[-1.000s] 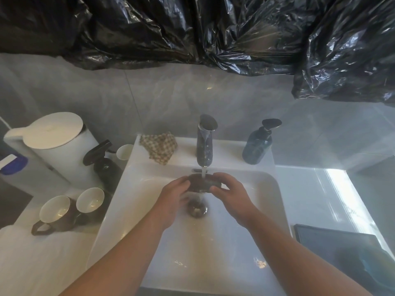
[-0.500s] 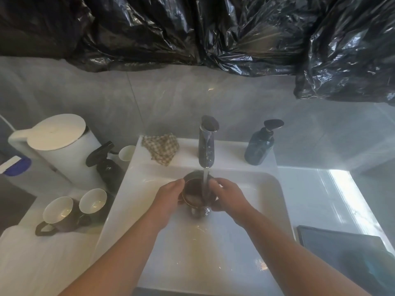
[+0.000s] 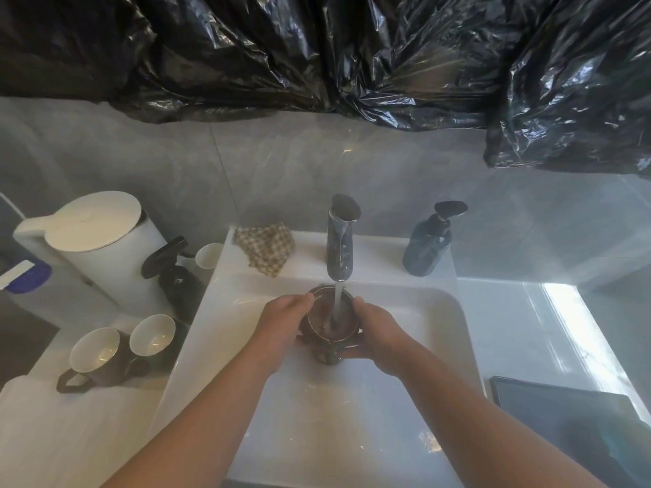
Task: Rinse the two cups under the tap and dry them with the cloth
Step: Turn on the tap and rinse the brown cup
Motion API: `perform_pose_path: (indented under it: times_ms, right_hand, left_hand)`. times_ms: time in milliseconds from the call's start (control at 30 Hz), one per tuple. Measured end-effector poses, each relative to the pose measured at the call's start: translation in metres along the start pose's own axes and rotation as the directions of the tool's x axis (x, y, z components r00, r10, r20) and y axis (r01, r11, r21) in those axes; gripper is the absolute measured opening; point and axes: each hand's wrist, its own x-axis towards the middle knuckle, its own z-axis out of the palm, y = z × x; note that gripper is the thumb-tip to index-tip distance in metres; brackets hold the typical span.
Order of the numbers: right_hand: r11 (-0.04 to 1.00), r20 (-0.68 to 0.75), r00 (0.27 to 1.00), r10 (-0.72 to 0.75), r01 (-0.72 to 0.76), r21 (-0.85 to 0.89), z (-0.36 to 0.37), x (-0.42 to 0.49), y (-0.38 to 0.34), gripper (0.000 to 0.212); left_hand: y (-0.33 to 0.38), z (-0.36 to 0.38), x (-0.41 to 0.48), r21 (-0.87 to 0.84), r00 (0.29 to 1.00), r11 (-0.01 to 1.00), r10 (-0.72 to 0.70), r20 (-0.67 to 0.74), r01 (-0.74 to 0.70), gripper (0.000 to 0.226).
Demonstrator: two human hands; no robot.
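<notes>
Cup [image 3: 331, 324] upright, mouth up, low in the basin [image 3: 352, 434] and directly under the tap [image 3: 341, 241]. Grip: left hand [image 3: 281, 324] curled round the left wall, right hand [image 3: 382, 332] wrapped round the right wall and underside, both grasping. Stream [image 3: 337, 304] landing inside the cup. Judged: rinse under way, drying not begun. For a good rinse: tilt and turn to sweep the whole inner wall and rim, tip out, then pass the outside through the flow; firm hold throughout, wet glaze likely slick. Spout close above the rim, so better to lower before drawing back, no knock. Basin's rear wall just beyond the fingertips, little room there; open room toward the body over bare basin floor. Cloth [image 3: 266, 248] on the ledge beyond the left hand, near, an easy reach over the edge. Soap bottle [image 3: 426, 248] beyond the right hand, apart. Left of the left hand, on the counter: pair of white-lined cups [image 3: 93, 350], spray bottle [image 3: 172, 272] and white kettle [image 3: 95, 241] behind, a crowded side for setting down. Dark flat slab [image 3: 563, 417] right of the right forearm, kind unclear.
</notes>
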Motion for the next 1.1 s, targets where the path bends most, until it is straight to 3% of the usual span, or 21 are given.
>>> perform_pose_path:
  times_ms: [167, 533, 733, 933, 1000, 1100]
  right_hand:
    - [1.0, 0.006, 1.0, 0.023, -0.023, -0.017, 0.004, 0.007, 0.0, 0.048]
    - [0.997, -0.012, 1.0, 0.012, -0.013, -0.078, 0.001, 0.004, 0.003, 0.043]
    - [0.993, -0.023, 0.999, 0.043, -0.046, -0.107, 0.004, 0.009, 0.002, 0.037]
    - [0.996, 0.027, 0.999, 0.027, -0.029, 0.083, 0.015, 0.01, 0.005, 0.04]
    - [0.985, 0.023, 1.0, 0.003, -0.007, 0.173, 0.013, 0.01, 0.005, 0.039]
    - [0.959, 0.029, 0.998, -0.058, 0.048, 0.278, 0.014, 0.007, 0.004, 0.036]
  left_hand:
    - [-0.002, -0.006, 0.002, -0.01, 1.0, 1.0, -0.005, -0.026, 0.005, 0.02]
    - [-0.014, -0.006, -0.001, 0.04, 0.986, 0.986, -0.163, 0.016, 0.162, 0.028]
    - [-0.011, -0.005, -0.007, -0.071, 0.996, 0.994, -0.083, -0.018, 0.082, 0.015]
    - [-0.002, -0.01, -0.01, 0.035, 0.997, 0.997, 0.072, 0.004, -0.072, 0.011]
    - [-0.005, -0.013, -0.01, 0.04, 0.996, 0.996, 0.081, 0.024, -0.082, 0.024]
    - [-0.013, -0.006, -0.011, -0.139, 0.998, 0.989, 0.05, 0.035, -0.045, 0.034]
